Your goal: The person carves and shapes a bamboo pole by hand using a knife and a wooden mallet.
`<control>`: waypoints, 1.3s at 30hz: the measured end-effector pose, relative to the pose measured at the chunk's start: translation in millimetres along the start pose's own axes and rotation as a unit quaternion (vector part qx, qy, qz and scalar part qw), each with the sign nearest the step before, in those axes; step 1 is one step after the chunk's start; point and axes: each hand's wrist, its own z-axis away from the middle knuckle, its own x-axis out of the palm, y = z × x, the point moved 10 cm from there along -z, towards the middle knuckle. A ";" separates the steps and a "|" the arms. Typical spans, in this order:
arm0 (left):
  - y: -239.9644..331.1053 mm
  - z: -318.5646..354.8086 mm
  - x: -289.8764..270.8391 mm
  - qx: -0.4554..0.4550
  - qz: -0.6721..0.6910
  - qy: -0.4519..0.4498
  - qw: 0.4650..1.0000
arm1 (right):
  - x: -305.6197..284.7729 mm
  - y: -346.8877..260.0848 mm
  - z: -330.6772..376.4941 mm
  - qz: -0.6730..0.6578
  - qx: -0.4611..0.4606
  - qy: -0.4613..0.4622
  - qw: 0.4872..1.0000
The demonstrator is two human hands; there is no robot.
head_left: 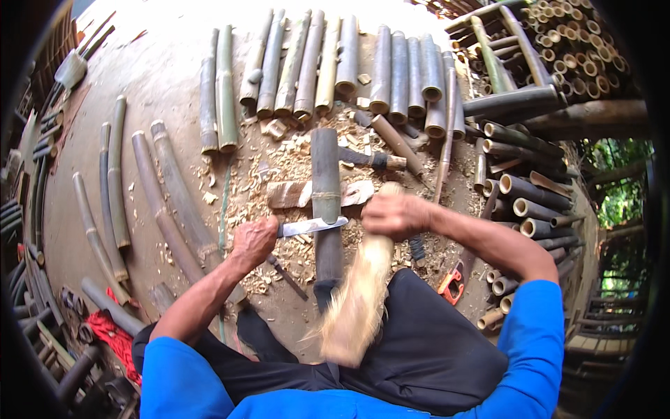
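Note:
My left hand (255, 241) is closed round the handle of a knife. Its blade (300, 228) points right and lies across the near end of a dark bamboo tube (325, 164). That tube rests over a wooden block (285, 195). On the near side of the blade a dark bamboo length (329, 255) runs toward me. My right hand (394, 211) grips the upper end of a pale wooden club (359, 300) with frayed sides. The club hangs over my lap, slightly blurred, apart from the knife.
Several bamboo tubes (303, 66) lie in rows at the far side. Long bamboo poles (164, 188) are on the left, and stacked tubes (534, 207) on the right. Wood shavings (279, 157) cover the floor. A hatchet (373, 159) lies past the block; an orange-handled saw (452, 283) sits beside my knee.

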 end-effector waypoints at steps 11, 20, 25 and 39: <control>42.4 38.2 -12.6 -0.002 0.126 -0.032 0.991 | -57.5 47.6 75.3 0.011 0.445 0.104 0.889; 20.7 -15.0 -95.0 0.125 0.282 -0.065 0.949 | -55.3 30.6 139.5 -0.286 0.593 0.406 0.634; -15.7 -83.0 -104.4 0.094 0.230 -0.037 0.968 | -42.2 18.9 135.7 -0.369 0.628 0.403 0.554; -5.9 -89.6 -68.6 0.097 0.194 -0.100 0.971 | -25.3 10.8 112.4 -0.390 0.652 0.351 0.548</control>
